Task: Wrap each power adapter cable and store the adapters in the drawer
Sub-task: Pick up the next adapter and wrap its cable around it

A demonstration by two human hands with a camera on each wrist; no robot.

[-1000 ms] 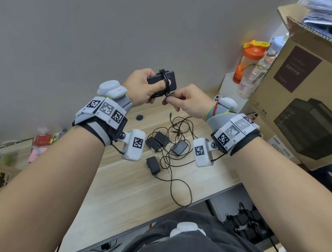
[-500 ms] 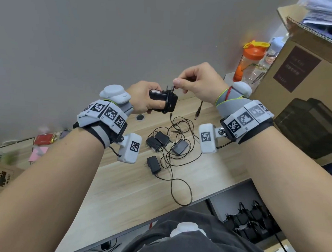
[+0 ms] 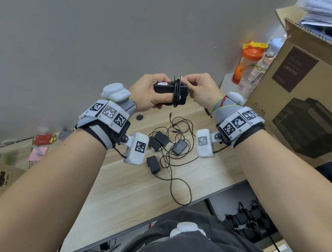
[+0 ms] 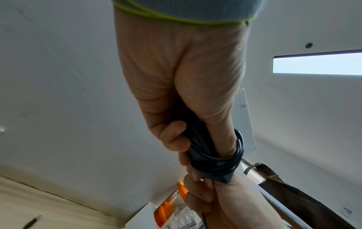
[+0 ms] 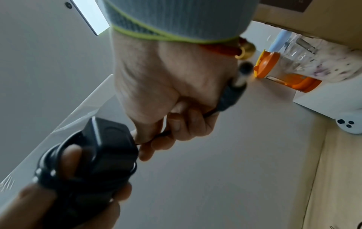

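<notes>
My left hand [image 3: 153, 93] grips a black power adapter [image 3: 166, 92] held up in front of the wall, its thumb tucked under the cable loops [image 4: 233, 161] wound round the body. My right hand [image 3: 200, 89] pinches the free end of that cable [image 5: 162, 134] right beside the adapter [image 5: 105, 148]; the barrel plug [image 5: 235, 91] sticks out past its palm. Below, on the wooden desk [image 3: 121, 190], lie several more black adapters [image 3: 177, 147] in a tangle of loose cables [image 3: 171, 163]. An open drawer [image 3: 250, 221] at the lower right holds wrapped adapters.
A large cardboard box [image 3: 303, 93] stands at the right on the desk. An orange-lidded shaker bottle [image 3: 246, 62] and a clear bottle [image 3: 261, 69] sit on a white box behind my right hand. Small clutter [image 3: 42, 140] lies at the desk's far left.
My right hand came down from above the adapter and moved in close beside it, laying another turn of cable. The left hand lifted the adapter slightly and turned it.
</notes>
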